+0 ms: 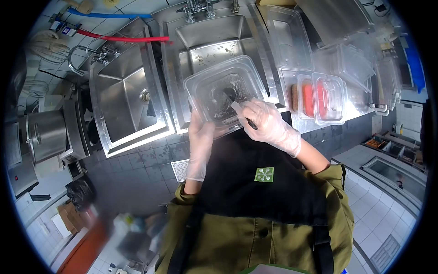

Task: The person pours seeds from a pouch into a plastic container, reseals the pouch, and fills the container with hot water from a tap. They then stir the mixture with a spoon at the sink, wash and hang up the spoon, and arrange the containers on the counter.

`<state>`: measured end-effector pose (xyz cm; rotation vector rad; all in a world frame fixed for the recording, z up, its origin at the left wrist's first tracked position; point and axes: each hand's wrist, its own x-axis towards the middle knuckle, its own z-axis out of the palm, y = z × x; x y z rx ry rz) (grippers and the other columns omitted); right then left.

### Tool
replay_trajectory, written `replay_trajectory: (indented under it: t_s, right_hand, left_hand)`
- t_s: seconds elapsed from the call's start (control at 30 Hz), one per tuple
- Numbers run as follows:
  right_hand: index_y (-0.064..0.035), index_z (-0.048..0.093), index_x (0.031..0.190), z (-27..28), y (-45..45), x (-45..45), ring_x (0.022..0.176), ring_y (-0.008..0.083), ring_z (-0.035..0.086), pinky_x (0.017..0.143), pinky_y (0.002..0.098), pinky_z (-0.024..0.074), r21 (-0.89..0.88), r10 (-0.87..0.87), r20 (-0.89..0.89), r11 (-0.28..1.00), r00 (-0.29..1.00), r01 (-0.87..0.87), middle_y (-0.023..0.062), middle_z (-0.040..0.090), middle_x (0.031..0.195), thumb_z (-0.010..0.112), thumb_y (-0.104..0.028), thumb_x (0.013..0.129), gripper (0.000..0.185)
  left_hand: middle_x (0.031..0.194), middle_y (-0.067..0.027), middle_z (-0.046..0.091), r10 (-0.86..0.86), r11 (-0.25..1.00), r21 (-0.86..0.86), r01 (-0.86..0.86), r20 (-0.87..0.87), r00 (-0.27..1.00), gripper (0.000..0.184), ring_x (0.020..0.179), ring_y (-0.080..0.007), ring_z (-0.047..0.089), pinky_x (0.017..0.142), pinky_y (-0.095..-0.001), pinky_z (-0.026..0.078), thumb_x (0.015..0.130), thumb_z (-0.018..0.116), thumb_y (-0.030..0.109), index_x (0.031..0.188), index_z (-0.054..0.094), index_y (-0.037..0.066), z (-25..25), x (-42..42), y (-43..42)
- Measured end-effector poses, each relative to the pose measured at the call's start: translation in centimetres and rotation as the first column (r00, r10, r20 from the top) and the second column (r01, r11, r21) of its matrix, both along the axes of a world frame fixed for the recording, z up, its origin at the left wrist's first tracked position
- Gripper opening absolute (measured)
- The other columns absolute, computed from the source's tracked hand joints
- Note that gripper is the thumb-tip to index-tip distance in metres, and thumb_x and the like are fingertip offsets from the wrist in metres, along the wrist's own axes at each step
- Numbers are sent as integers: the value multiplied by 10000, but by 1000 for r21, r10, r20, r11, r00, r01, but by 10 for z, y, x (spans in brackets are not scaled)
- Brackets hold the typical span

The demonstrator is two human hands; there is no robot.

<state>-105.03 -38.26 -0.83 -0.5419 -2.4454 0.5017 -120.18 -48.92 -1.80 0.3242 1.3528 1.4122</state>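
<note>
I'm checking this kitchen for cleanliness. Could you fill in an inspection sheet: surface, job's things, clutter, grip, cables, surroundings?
Surface: steel right-hand sink, small bits scattered inside; left-hand sink beside it.
Job's things: clear container and dark tool, its exact kind unclear.
Clutter: clear tubs on the right, something red among them.
Grip: gloved left hand holds the container's side; gloved right hand holds the tool.
Cables: thin black cord, far left.
Surroundings: red hose, blue hose, large pot, tiled floor.

gloved hands (pixel 200 130) (pixel 264 121): 2 | sinks (pixel 121 107) (pixel 214 34): 2 | held container (pixel 195 86): 1 | red tube (pixel 123 39): 1 | blue tube (pixel 109 15): 1
</note>
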Motion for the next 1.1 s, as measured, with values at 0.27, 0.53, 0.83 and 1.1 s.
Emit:
replay_trajectory:
  t_s: [0.27, 0.53, 0.83, 1.1]
  right_hand:
    - [-21, 643, 1001, -4, -11, -7, 696, 226, 609, 575, 330, 507, -139, 189, -37, 971, 981, -193, 61, 593, 764, 662, -37, 748, 254]
    - [-33, 627, 1000, -1, 2, -5, 712, 224, 601, 572, 345, 500, -24, 66, 4, 998, 998, -66, 38, 582, 766, 665, -44, 723, 280]
    - [-20, 652, 982, 3, 0, 2, 709, 224, 621, 575, 329, 512, -96, 130, 59, 988, 990, -124, 65, 627, 812, 660, -20, 761, 221]
    - [-7, 656, 983, 2, -2, -3, 675, 236, 610, 561, 327, 501, -108, 211, -3, 972, 978, -210, 71, 601, 754, 667, -16, 756, 227]
  left_hand:
    - [1207, -167, 566, 48, 998, 44, -44, -75, 996, 656, 895, -247, 677, 758, -349, 601, 864, 381, -69, 1486, 227, 70, -13, -3, -3]
    - [1336, -186, 490, -1, 1000, 20, 2, -33, 999, 724, 1026, -301, 647, 816, -392, 605, 806, 346, -64, 1504, 198, 59, -4, -2, -2]
    - [1302, -194, 514, 8, 1000, -1, -8, -18, 1000, 729, 1035, -306, 645, 812, -396, 607, 796, 367, -64, 1497, 212, 60, -3, -4, -5]
    - [1289, -191, 529, 13, 1000, 11, -13, -15, 1000, 710, 1029, -304, 653, 812, -397, 608, 790, 382, -51, 1479, 248, 59, -7, -7, -4]
